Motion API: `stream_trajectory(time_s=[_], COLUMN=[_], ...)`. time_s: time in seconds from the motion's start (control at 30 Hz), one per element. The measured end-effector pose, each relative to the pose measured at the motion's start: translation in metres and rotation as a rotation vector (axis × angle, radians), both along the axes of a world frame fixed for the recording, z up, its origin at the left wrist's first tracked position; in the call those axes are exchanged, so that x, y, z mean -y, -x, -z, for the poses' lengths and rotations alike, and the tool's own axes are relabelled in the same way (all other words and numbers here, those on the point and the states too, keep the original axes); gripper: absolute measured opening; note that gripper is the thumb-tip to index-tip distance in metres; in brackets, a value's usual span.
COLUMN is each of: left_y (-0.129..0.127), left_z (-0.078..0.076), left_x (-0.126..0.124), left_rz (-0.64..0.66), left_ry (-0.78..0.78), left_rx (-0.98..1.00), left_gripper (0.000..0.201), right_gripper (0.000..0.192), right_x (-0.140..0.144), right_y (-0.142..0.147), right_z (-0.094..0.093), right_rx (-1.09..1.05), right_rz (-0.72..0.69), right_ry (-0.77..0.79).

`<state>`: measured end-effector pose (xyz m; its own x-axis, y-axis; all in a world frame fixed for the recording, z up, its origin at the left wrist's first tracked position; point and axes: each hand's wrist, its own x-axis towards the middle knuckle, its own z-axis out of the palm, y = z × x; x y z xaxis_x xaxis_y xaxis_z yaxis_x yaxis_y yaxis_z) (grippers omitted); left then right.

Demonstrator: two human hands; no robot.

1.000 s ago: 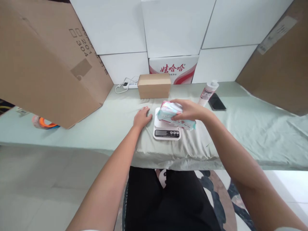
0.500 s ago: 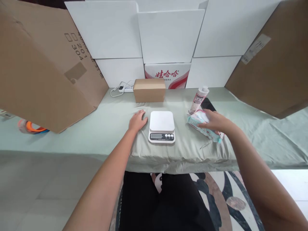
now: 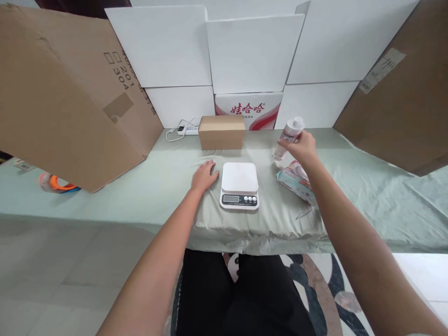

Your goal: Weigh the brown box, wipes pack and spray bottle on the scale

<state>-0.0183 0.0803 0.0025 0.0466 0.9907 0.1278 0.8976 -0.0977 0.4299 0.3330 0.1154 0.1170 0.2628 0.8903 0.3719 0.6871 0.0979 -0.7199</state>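
White bottle (image 3: 289,136), upright, in hand

A makeshift packing and weighing station, looks like: a cloth-covered table (image 3: 147,186), a small digital scale (image 3: 240,185) dead centre, a brown carton (image 3: 221,132) at twelve o'clock, white cardboard boxes (image 3: 168,46) stacked behind, big cardboard sheets (image 3: 63,98) at ten and two.
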Motion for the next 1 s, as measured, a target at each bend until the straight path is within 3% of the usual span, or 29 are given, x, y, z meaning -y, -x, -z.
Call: stream_trajectory(time_s=[0.07,0.17,0.27,0.37,0.7,0.77,0.87,0.93,1.0], left_y=[0.001,0.001,0.001,0.001,0.000,0.001,0.002,0.003,0.003], left_z=[0.000,0.001,0.001,0.000,-0.003,-0.001,0.001,0.001,0.001], left_x=[0.000,-0.001,-0.001,-0.001,0.001,0.000,-0.002,-0.003,-0.004], left_rz=[0.005,0.004,-0.001,-0.007,-0.008,-0.008,-0.008,-0.010,-0.017], left_ry=[0.000,-0.002,0.004,0.008,0.018,0.016,0.010,0.019,0.036], left_rx=[-0.006,-0.011,-0.001,0.005,0.011,0.007,0.006,0.012,0.013], left_gripper=[0.053,0.053,0.053,0.052,0.052,0.052,0.052,0.052,0.053], right_gripper=[0.035,0.034,0.030,0.026,0.038,0.047,0.077,0.089,0.085], right_x=[0.014,0.035,0.049,0.054,0.046,0.044,0.041,0.039,0.037], right_y=[0.026,0.072,0.110,0.130,0.123,0.120,0.111,0.102,0.092], right_z=[-0.010,-0.016,-0.004,0.012,0.034,0.043,0.061,0.074,0.083], right_rx=[-0.029,-0.071,-0.075,-0.052,-0.161,-0.167,-0.205,-0.270,-0.344], right_rz=[-0.154,-0.408,-0.557,-0.585,-0.641,-0.682,-0.722,-0.667,-0.549], right_ry=[-0.098,-0.116,-0.073,-0.053,-0.037,-0.044,-0.101,-0.151,-0.197])
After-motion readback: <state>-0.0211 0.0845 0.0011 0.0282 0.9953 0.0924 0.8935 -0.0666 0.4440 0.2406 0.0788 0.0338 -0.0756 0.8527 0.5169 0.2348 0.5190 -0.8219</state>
